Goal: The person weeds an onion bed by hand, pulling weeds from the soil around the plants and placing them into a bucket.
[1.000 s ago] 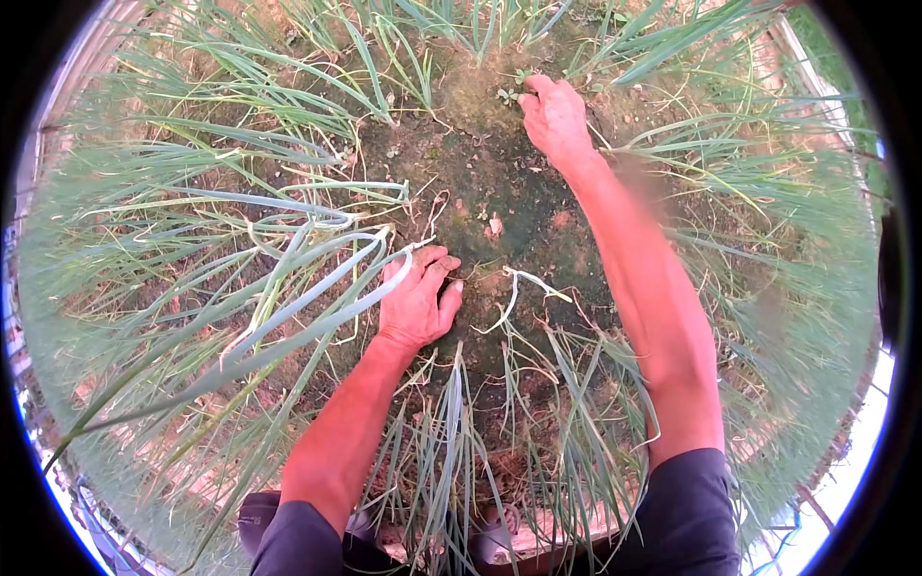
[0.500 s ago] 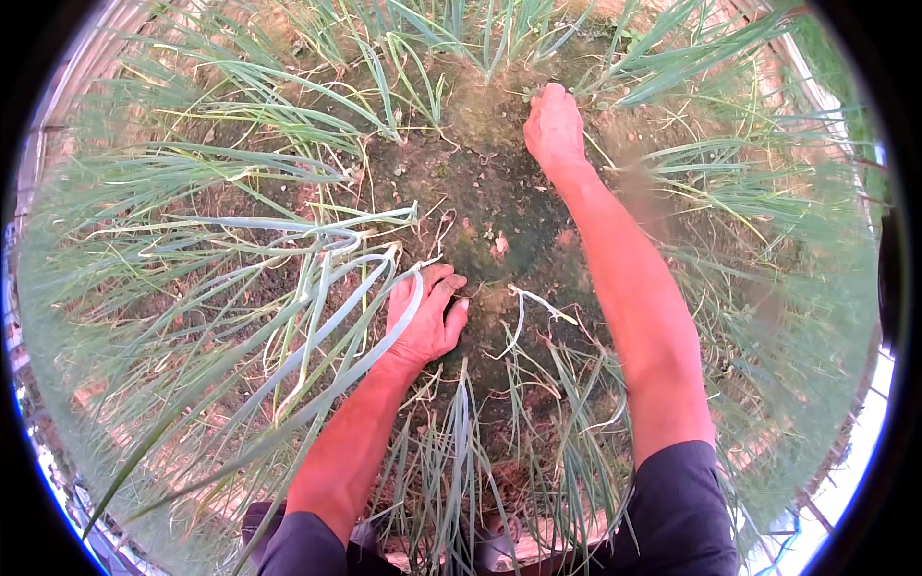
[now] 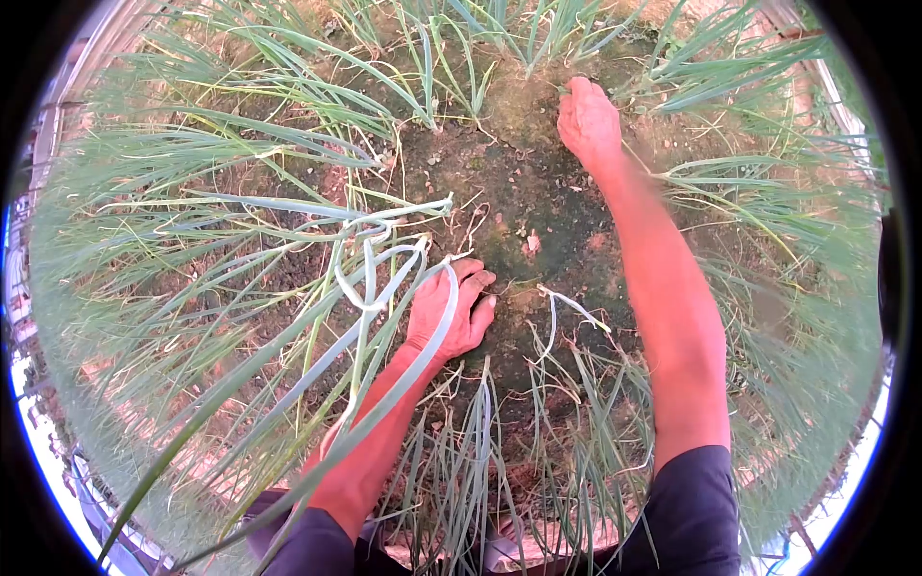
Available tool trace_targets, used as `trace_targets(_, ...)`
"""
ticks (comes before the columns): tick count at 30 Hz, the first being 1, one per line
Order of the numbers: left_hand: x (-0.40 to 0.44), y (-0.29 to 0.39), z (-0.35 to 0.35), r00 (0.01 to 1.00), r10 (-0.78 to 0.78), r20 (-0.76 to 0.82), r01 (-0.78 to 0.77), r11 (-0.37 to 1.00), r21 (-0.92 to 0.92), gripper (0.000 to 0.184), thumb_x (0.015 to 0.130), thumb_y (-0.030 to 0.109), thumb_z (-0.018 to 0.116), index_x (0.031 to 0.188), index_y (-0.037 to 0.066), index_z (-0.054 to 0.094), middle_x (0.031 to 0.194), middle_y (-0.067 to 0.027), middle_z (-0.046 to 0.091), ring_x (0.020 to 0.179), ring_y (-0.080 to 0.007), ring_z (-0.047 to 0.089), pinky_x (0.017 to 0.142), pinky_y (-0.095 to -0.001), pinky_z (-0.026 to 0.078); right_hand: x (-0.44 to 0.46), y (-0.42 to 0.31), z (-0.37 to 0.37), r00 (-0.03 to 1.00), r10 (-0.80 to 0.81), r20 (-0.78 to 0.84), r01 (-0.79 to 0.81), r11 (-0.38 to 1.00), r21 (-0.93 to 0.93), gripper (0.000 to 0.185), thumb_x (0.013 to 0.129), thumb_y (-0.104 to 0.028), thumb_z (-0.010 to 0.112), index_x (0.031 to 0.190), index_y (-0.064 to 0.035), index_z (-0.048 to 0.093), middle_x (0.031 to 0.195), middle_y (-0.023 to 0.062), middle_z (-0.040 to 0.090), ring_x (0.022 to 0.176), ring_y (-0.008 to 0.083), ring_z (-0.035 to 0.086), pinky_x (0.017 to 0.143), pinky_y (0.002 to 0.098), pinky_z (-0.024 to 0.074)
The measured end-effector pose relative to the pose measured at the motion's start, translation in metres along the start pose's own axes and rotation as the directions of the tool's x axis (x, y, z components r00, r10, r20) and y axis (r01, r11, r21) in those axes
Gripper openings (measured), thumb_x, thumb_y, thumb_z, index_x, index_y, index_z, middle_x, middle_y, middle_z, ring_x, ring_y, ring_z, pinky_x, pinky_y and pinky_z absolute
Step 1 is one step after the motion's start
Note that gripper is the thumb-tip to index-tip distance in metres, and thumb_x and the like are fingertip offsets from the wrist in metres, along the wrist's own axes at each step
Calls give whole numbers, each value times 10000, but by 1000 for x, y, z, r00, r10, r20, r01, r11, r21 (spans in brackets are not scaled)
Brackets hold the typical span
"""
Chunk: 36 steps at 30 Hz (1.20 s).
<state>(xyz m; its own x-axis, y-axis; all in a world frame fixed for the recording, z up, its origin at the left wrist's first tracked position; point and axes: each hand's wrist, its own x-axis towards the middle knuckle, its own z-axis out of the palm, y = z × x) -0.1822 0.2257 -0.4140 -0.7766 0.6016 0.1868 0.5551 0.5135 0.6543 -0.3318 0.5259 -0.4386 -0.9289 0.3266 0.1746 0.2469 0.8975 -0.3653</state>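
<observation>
Head view shows your left hand (image 3: 449, 312) resting on the soil (image 3: 499, 182), thumb spread wide from the fingers. Long, bent green onion leaves (image 3: 424, 363) hang over it. Your right hand (image 3: 590, 125) reaches far ahead, fingers curled, near a clump of green onions (image 3: 530, 48). I can't tell if it holds anything.

No lettering, label, brand, number or sign is readable anywhere in view.
</observation>
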Motion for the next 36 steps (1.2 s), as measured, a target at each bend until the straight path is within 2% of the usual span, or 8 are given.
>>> trace_targets(2,0,1,-1,1000,-18,11,18,1000,-13,347,757,186,740,1084,109,653,1182,-102,606,1080,-292,585,904,-445,409,-9,0,0,996,-81,-30,85,988,131,200,910,-160,578,1043,-10,576,946,255,634,894,423,643,797,499,510)
trace_targets(5,0,1,-2,999,-32,34,32,999,-2,361,751,191,742,1093,108,658,1179,-103,605,1089,-288,578,908,-450,396,-39,-53,-23,955,-79,287,-70,877,476,206,909,-162,583,1000,23,579,909,271,637,879,427,631,773,473,484)
trace_targets(6,0,1,-2,999,-29,33,29,1000,-2,360,751,191,742,1091,108,659,1178,-103,605,1087,-288,579,906,-450,396,-46,-75,-32,949,-194,250,83,915,395,202,906,-159,590,1009,14,578,874,259,634,822,397,647,719,442,495)
trace_targets(9,1,2,-2,1000,-16,18,17,1000,-11,357,749,189,739,1087,106,662,1175,-105,603,1080,-284,580,897,-445,397,-49,-96,18,938,-279,207,109,802,587,151,880,-94,573,1006,-14,553,862,228,636,785,376,667,663,434,535)
trace_targets(14,-3,0,1,999,-31,-6,31,999,-40,335,765,193,731,1084,114,665,1182,-94,600,1087,-277,577,900,-437,395,-32,-128,21,942,-333,-35,330,905,269,155,833,-13,547,987,-33,534,905,206,634,799,380,679,661,463,577)
trace_targets(21,-6,-4,2,1000,-1,-13,1,1000,-7,347,770,191,736,1100,122,654,1207,-94,577,1085,-311,558,904,-465,407,0,-139,22,857,-503,110,478,856,196,223,872,-50,539,1077,-102,609,977,159,619,962,344,660,825,436,562)
trace_targets(24,-6,-2,1,1000,-22,8,22,1000,7,348,771,190,737,1102,121,656,1206,-96,578,1088,-314,558,905,-465,408,14,-142,24,780,-519,350,509,851,130,194,889,-79,530,1029,-112,660,1019,160,613,1018,333,640,873,442,543)
trace_targets(36,-3,-2,2,1000,-12,-10,12,1000,-20,344,762,191,738,1087,112,658,1193,-88,584,1085,-286,567,894,-443,400,13,-149,35,794,-535,288,517,844,144,142,895,-67,510,984,-18,609,1004,232,611,1002,381,633,875,447,536)
